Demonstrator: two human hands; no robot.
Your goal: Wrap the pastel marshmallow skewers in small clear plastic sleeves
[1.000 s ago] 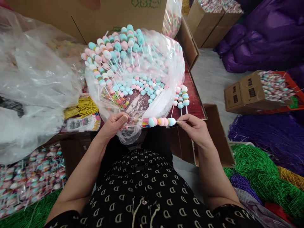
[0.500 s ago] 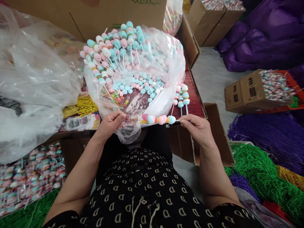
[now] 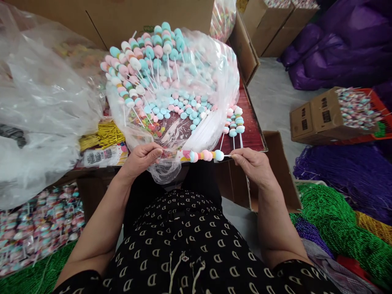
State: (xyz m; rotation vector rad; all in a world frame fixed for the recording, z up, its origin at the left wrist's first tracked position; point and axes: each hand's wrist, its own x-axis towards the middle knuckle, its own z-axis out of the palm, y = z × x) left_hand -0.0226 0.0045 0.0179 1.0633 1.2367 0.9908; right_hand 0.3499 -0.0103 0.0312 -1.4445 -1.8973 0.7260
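Note:
Between my hands stretches a candy skewer (image 3: 207, 155) of pink, blue and orange sweets, held level. My right hand (image 3: 252, 163) pinches the bare white stick at its right end. At the other end my left hand (image 3: 142, 160) is closed on a clear printed wrapper (image 3: 177, 155), whose colourful part meets the leftmost sweets. How far the sweets lie inside the wrapper I cannot tell. Just beyond is a large clear plastic bag (image 3: 226, 77) with loose pink, blue and white sweets (image 3: 183, 109), and finished-looking skewers (image 3: 153, 53) lean over its far left side.
White sticks (image 3: 202, 132) lie in the bag's front. More skewers (image 3: 234, 121) rest on the red table (image 3: 249, 126) at right. Yellow twist ties (image 3: 110, 134) and flat printed wrappers (image 3: 104, 156) are at left. An open cardboard box (image 3: 280, 171) stands below the table's right edge.
The skewer and my right hand have shifted slightly left, towards my left hand. Both grips look the same. The view has moved a little.

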